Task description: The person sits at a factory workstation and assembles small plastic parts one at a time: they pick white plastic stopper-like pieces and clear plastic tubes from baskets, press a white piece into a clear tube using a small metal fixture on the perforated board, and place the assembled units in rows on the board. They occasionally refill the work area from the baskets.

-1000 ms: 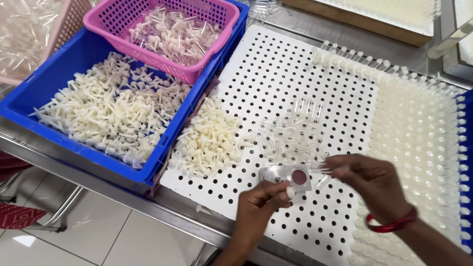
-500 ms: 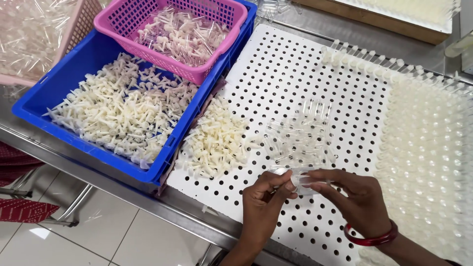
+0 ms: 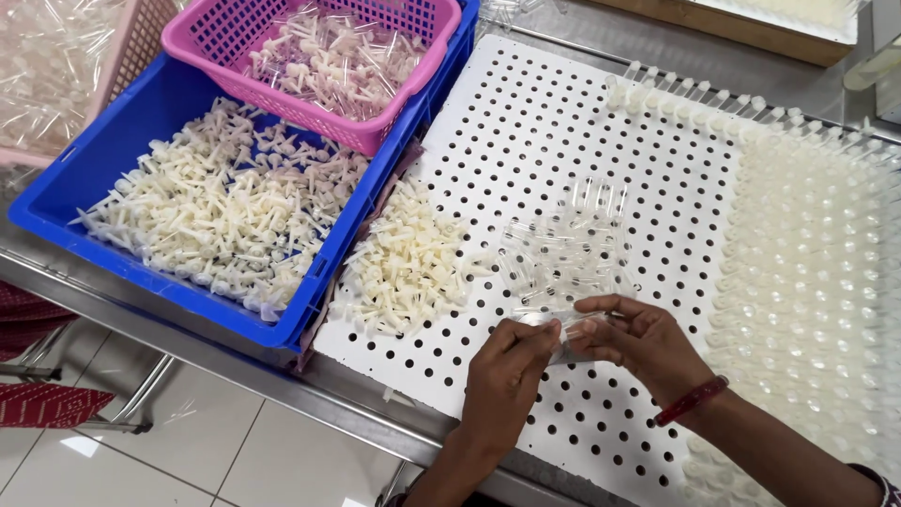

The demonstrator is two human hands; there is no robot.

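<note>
Left hand [image 3: 507, 376] and right hand [image 3: 648, 343] now met, fingers pinching one clear tube [image 3: 563, 329] between fingertips. Earlier apart; joined now above board [image 3: 526, 122], just below loose tubes [image 3: 563, 249], suggesting assembly underway.

Steel table [image 3: 282, 390] over glossy pale tiled floor [image 3: 188, 460].

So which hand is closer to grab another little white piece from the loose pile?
Probably the left hand. It lies nearer the pile of white pieces on the perforated board; the right hand sits farther away, and both pinch a clear tube.
</note>
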